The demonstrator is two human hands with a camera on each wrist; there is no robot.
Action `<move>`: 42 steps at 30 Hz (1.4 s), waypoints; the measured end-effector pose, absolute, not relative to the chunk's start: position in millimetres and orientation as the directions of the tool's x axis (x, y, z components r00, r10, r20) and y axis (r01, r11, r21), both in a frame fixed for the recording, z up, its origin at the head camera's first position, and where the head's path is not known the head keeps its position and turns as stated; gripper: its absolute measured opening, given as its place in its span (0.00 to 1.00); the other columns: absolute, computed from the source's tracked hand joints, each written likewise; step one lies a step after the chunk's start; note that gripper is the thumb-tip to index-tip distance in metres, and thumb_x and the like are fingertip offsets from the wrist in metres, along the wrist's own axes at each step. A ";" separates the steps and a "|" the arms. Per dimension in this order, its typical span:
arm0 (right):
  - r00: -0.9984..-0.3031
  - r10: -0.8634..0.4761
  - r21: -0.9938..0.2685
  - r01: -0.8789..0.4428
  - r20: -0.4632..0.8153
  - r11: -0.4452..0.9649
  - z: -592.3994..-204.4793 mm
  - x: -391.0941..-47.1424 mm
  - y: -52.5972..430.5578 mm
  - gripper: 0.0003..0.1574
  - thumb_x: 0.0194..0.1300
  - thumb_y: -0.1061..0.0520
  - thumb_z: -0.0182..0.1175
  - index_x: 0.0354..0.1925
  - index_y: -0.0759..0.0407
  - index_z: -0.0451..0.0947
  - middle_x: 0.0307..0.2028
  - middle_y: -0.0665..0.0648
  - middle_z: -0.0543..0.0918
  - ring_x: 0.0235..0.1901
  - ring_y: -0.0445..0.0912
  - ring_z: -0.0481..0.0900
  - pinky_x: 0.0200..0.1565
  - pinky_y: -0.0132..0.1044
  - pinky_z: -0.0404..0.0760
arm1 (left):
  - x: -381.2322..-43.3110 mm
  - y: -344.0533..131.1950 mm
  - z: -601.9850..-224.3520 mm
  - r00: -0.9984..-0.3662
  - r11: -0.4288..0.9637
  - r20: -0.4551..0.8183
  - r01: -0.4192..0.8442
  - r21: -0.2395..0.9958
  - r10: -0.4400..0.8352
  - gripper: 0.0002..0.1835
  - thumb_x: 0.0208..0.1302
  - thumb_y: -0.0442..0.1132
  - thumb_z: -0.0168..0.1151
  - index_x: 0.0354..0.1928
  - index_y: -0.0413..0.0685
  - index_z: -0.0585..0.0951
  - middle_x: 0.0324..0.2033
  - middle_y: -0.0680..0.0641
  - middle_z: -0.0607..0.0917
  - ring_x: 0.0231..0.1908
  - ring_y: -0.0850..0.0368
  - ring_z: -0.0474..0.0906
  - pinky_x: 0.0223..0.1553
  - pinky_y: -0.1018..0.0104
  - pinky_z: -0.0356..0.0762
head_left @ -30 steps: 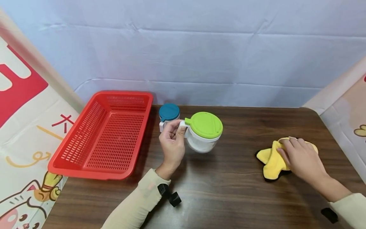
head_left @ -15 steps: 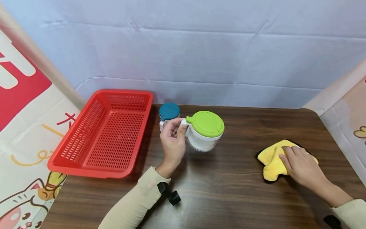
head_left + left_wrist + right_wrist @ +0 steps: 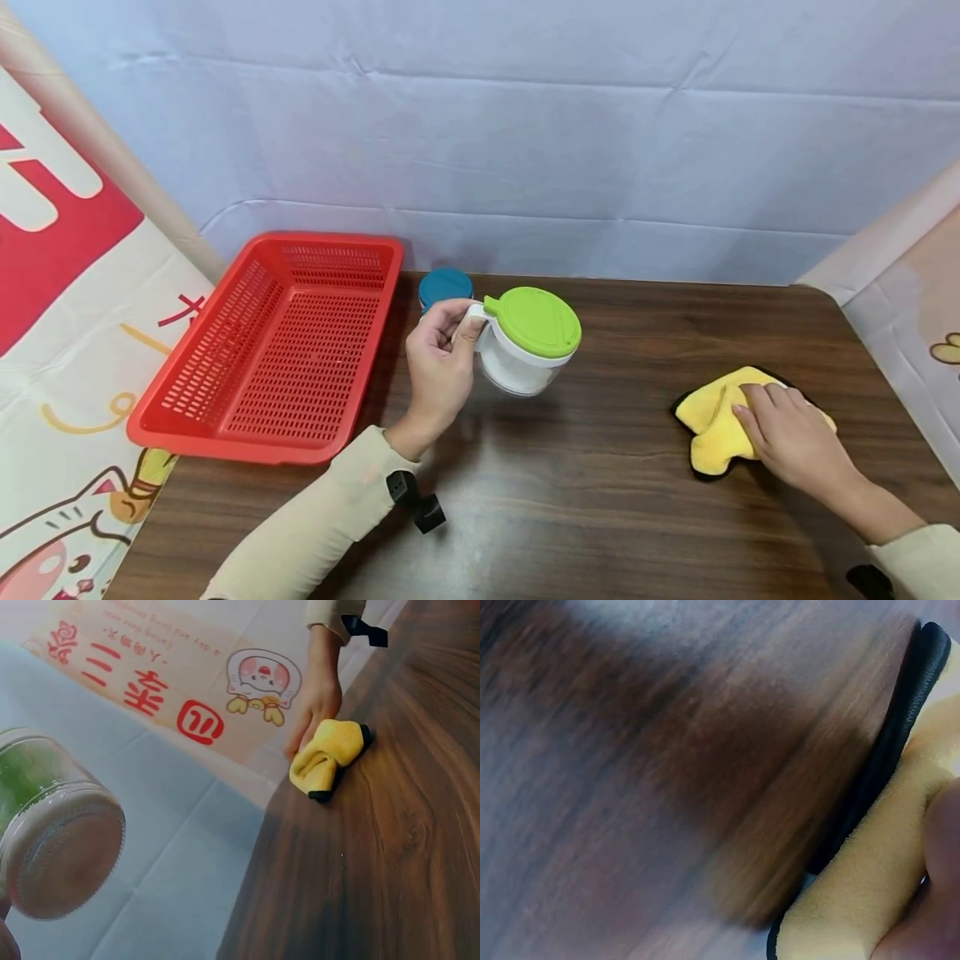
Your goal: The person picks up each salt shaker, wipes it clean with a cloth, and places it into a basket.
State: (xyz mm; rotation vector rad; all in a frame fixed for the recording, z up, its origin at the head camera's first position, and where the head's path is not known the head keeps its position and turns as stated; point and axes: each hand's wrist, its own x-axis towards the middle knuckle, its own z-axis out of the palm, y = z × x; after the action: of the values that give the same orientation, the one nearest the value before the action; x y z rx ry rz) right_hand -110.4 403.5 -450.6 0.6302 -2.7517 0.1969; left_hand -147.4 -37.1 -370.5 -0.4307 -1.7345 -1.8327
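A clear seasoning jar with a green lid is held tilted above the table. My left hand grips it by its white handle; the jar's underside faces the left wrist view. Behind that hand stands another jar with a blue lid, its body mostly hidden. On the right, my right hand is on a yellow cloth with black edging. Its fingers look bent over the cloth, which lies on the table; in the right wrist view only part of the fingers shows beside the yellow fabric.
A red perforated basket stands at the left of the brown wooden table. Behind the table hangs a pale blue cloth backdrop, and printed panels stand at both sides.
The left hand has shifted slightly left with the green-lidded jar, covering more of the blue-lidded one. The yellow cloth, more bunched a second ago, now lies flatter; the right hand has barely moved.
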 end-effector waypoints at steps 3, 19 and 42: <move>-0.860 -0.394 -0.067 -0.436 0.325 0.897 -450.6 -110.2 403.4 0.15 0.76 0.61 0.55 0.49 0.76 0.71 0.35 0.71 0.76 0.36 0.68 0.75 0.37 0.63 0.74 | -146.7 -43.1 -362.3 -0.788 0.008 0.594 0.601 0.799 -0.161 0.10 0.66 0.25 0.65 0.47 0.26 0.80 0.41 0.33 0.86 0.38 0.59 0.83 0.45 0.68 0.84; -0.863 -0.384 -0.080 -0.431 0.329 0.899 -454.1 -108.3 403.9 0.14 0.76 0.61 0.55 0.49 0.75 0.71 0.34 0.70 0.76 0.35 0.67 0.75 0.37 0.63 0.73 | -162.8 -75.9 -318.1 -0.781 0.052 0.619 0.617 0.785 -0.079 0.08 0.69 0.26 0.63 0.46 0.26 0.81 0.40 0.34 0.87 0.34 0.63 0.83 0.36 0.71 0.81; -0.858 -0.401 -0.080 -0.447 0.319 0.891 -451.4 -113.6 401.1 0.14 0.75 0.62 0.57 0.49 0.75 0.71 0.36 0.70 0.76 0.36 0.66 0.75 0.38 0.61 0.74 | -209.8 -140.7 -285.2 -0.800 0.117 0.584 0.572 0.812 -0.139 0.06 0.70 0.29 0.63 0.45 0.34 0.84 0.37 0.55 0.89 0.36 0.61 0.86 0.40 0.70 0.83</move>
State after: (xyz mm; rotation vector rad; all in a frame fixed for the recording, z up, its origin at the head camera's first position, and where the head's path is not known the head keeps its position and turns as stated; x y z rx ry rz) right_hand -113.6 401.1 -451.4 0.6343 -2.7628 0.2177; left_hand -209.8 -140.7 -285.2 -0.4194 -1.8670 -1.7364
